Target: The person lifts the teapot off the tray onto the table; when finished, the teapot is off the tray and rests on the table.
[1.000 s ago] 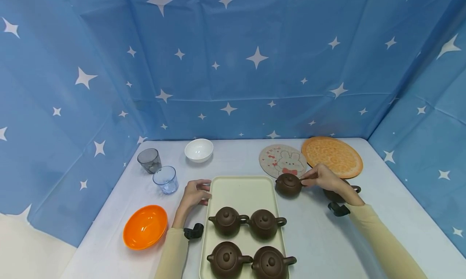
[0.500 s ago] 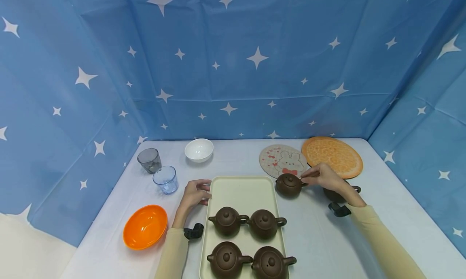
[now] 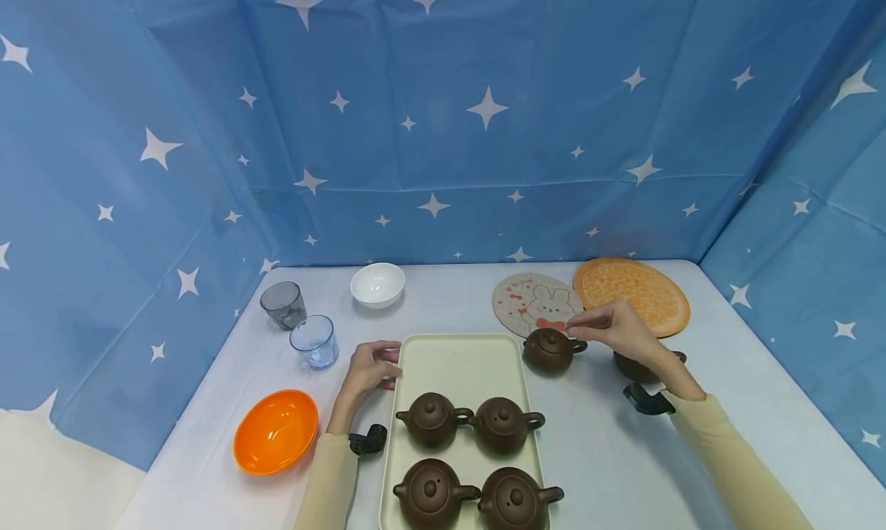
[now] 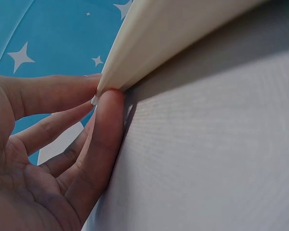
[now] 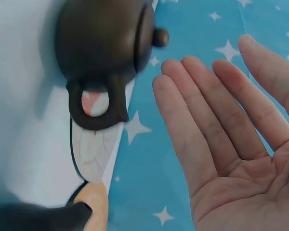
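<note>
My left hand (image 3: 370, 367) pinches the left edge of the cream tray (image 3: 460, 361); in the left wrist view the thumb and a finger meet at the tray's rim (image 4: 130, 53). Several dark brown teapots stand on the tray's nearer part, among them one teapot (image 3: 432, 420) with its handle to the right. Just above and right of another brown teapot (image 3: 549, 351), which stands on the table beside the tray's far right corner, is my right hand (image 3: 619, 331). Its fingers are straight and apart from that teapot's handle (image 5: 97, 122) in the right wrist view.
A further teapot (image 3: 633, 367) is partly hidden under my right wrist. Behind lie a rabbit-print mat (image 3: 526, 303) and an orange round mat (image 3: 630, 288). On the left stand a grey glass (image 3: 284, 305), a blue glass (image 3: 314, 341), a white bowl (image 3: 378, 285) and an orange bowl (image 3: 277, 431).
My right hand has let go of the teapot's handle and lifted slightly off it. The teapot stays in place beside the tray. My left hand has not moved.
</note>
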